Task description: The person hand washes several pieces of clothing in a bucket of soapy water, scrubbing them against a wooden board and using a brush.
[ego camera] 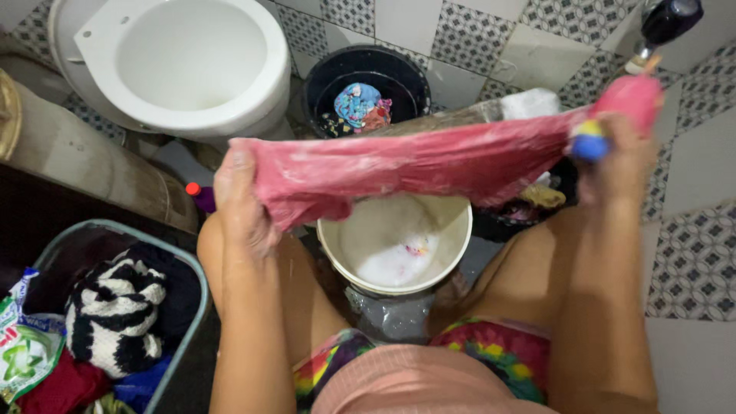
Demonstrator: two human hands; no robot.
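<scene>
A wet pink garment (399,165) with soap suds is stretched between both my hands above a white bucket (452,253) of soapy water that stands between my knees. My left hand (241,203) grips the garment's left end. My right hand (617,149) holds the right end together with a small blue and yellow brush (589,142).
A white toilet (176,61) stands at the upper left. A black bucket (322,80) with colourful clothes is behind the garment. At lower left a teal basket (195,299) holds a black-and-white knit, red cloth and a green detergent packet (23,349). Patterned tiles cover the floor.
</scene>
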